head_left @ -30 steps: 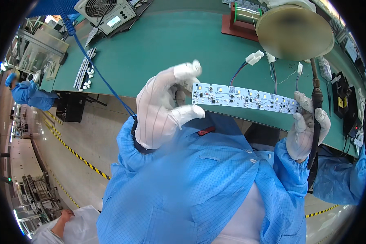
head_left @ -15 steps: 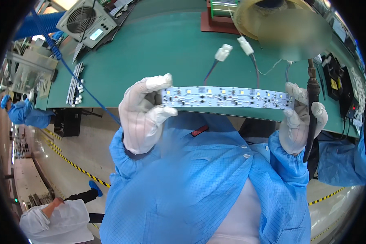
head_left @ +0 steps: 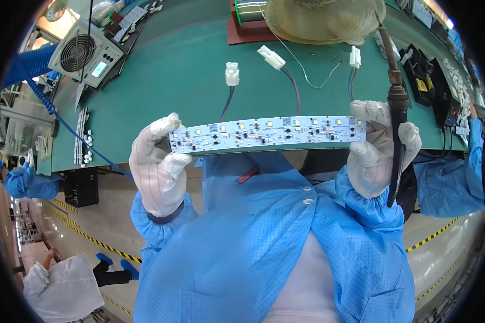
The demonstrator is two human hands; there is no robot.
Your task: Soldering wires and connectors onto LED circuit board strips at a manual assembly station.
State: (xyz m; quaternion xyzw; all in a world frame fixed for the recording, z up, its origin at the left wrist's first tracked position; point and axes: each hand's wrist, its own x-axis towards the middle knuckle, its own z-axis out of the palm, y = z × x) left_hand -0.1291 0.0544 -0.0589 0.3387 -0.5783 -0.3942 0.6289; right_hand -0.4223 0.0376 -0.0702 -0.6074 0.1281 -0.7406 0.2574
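A long white LED circuit board (head_left: 269, 132) spans the space between my hands, above the near edge of the bench. My left hand (head_left: 159, 164), in a white glove, pinches its left end between thumb and fingers. At the other end my gloved right hand (head_left: 380, 148) grips the board and also keeps a soldering iron (head_left: 397, 107) between its fingers, tip pointing away from me. Beyond the board's far edge lie a left white connector (head_left: 232, 74), a middle white connector (head_left: 271, 57) and a right white connector (head_left: 355, 57), each on dark red and blue wires.
A solder wire reel (head_left: 251, 12) on a red-brown base stands at the back of the green bench (head_left: 172, 70), beside a yellowish round piece (head_left: 323, 21). Back left is a fan unit (head_left: 86, 54); a coiled blue cord (head_left: 91, 142) crosses nearby. Black trays (head_left: 420, 75) sit right.
In the picture, both hands, the board and the soldering iron have shifted left, along with the bench things, as the view turned. Both grips stay the same; the connectors now stand more spread out.
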